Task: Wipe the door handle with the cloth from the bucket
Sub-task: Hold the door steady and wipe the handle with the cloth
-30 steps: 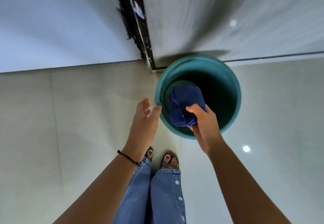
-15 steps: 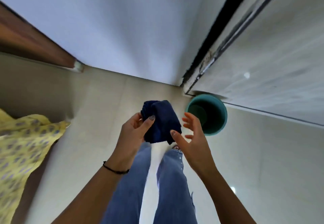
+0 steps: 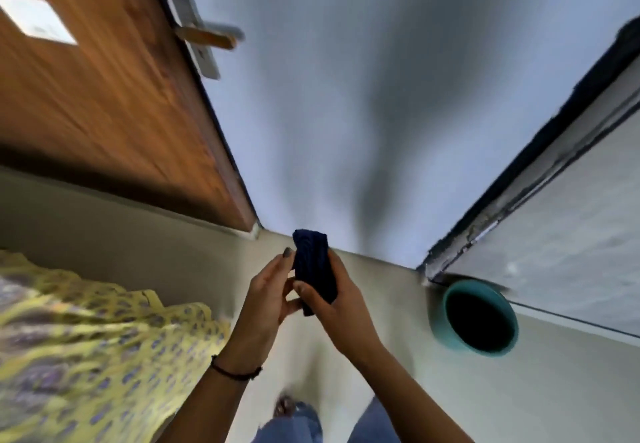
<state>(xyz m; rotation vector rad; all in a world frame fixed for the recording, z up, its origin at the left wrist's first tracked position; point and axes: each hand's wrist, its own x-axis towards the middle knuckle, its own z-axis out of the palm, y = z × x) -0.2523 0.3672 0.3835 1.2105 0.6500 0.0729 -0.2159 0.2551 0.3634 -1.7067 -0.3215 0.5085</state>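
Note:
A dark blue cloth (image 3: 314,264), folded into a narrow bundle, stands upright between both hands in the middle of the view. My right hand (image 3: 341,307) wraps it from the right with the thumb across its lower part. My left hand (image 3: 268,295) touches its left side with thumb and fingertips. The door handle (image 3: 207,36), a brass-coloured lever on a silver plate, sticks out from the edge of the brown wooden door (image 3: 104,96) at the upper left, well above the hands. The teal bucket (image 3: 483,347) stands on the floor at the right.
A pale wall (image 3: 363,113) fills the middle behind the cloth. A grey panel with a dark frame (image 3: 540,151) runs along the right, beside the bucket. Yellow patterned fabric (image 3: 86,356) covers the lower left. My jeans and one foot (image 3: 287,408) show at the bottom on the light tiled floor.
The cloth came out of the bucket in my right hand, then both hands took hold of it. The view swung up and left, bringing the door and handle into sight.

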